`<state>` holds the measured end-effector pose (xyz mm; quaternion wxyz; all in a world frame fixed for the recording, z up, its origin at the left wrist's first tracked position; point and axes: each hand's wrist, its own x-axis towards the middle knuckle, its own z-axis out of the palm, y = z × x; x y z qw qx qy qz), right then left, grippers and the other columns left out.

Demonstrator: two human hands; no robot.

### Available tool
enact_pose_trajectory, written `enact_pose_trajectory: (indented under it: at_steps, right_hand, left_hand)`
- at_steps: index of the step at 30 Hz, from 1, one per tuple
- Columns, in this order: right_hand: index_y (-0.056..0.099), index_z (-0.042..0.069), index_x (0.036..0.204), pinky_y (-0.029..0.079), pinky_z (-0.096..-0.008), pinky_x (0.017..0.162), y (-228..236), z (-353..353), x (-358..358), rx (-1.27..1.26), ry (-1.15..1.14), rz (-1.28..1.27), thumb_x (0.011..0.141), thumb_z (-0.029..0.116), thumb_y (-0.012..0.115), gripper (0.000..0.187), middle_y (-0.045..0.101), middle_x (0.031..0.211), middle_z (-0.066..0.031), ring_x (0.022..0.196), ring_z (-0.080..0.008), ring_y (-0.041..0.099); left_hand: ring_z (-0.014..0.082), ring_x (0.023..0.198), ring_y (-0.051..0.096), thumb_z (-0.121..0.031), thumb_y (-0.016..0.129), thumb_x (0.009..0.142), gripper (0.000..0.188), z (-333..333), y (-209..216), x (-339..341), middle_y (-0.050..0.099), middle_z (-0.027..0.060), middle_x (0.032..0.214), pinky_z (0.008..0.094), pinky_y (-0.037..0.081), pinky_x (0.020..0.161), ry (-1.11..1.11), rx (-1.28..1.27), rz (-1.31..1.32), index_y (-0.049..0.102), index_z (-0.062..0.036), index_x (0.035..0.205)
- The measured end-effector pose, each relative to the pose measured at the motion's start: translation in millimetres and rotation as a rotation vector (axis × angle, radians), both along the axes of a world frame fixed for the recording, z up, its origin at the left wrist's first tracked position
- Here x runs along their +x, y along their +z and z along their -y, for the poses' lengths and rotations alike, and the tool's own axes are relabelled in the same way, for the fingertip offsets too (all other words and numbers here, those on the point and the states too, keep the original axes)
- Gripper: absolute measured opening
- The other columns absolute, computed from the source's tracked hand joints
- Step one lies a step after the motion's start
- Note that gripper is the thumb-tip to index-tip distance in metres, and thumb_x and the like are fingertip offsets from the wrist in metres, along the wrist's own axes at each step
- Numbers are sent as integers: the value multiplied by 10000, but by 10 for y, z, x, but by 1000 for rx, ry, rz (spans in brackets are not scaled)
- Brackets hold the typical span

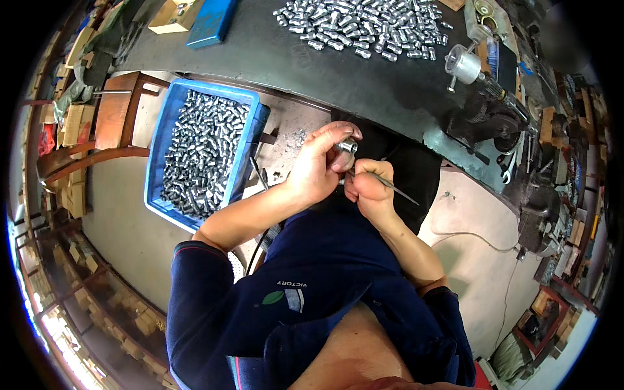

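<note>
left hand (318, 166) pinches a small metal fitting (346, 146) by its sides; right hand (365, 185), touching it, grips a thin metal pick (390, 184). the fitting looks rigid, light, likely slippery.

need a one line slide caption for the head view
Left hand holds a small metal fitting while the right hand works a thin metal pick at it, beside a blue crate of fittings.
</note>
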<state>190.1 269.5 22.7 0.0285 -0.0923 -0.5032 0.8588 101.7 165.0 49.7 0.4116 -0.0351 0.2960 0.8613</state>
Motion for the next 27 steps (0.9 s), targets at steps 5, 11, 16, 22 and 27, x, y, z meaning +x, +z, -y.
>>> enact_pose_trajectory:
  at_steps: [5, 11, 16, 22, 27]
  right_hand:
    - [266, 82, 517, 209, -232, 395, 105, -82, 4, -42, 53, 46, 748, 30, 438, 292, 313, 487, -6, 439, -65, 255]
    - [266, 75, 517, 199, -237, 399, 148, -170, 3, -29, -20, -3, 706, 27, 429, 254, 320, 470, -27, 439, -66, 241]
    - [323, 37, 538, 238, -227, 438, 233, -179, -5, 203, -54, -117, 670, 18, 481, 207, 328, 516, 20, 483, -62, 306]
    - [350, 24, 557, 232, -251, 430, 224, -200, 2, 604, -19, -210, 705, 125, 574, 286, 292, 514, -18, 476, -71, 298]
    - [335, 33, 560, 225, -264, 435, 225, -203, -22, 813, -59, -315, 750, 213, 600, 372, 282, 513, -10, 483, -74, 304]
  left_hand:
    - [92, 392, 246, -206, 521, 873, 182, 89, 154, -221, 351, 1, 449, 241, 213, 456, 20, 190, 90, 584, -36, 867]
    - [77, 428, 293, -168, 531, 877, 163, 191, 67, -333, 516, 27, 612, 226, 241, 451, 120, 31, -122, 590, -16, 896]
    - [49, 461, 346, -121, 563, 885, 122, 252, -21, -144, 602, 28, 762, 187, 283, 433, 44, -303, -360, 610, -11, 909]
    - [37, 485, 407, -112, 519, 928, 157, 241, 120, -78, 497, -20, 611, 180, 302, 434, -200, -425, -616, 613, 11, 956]
    - [36, 544, 460, -97, 530, 922, 151, 246, 84, -104, 566, -5, 708, 173, 361, 475, -275, -472, -788, 610, 11, 991]
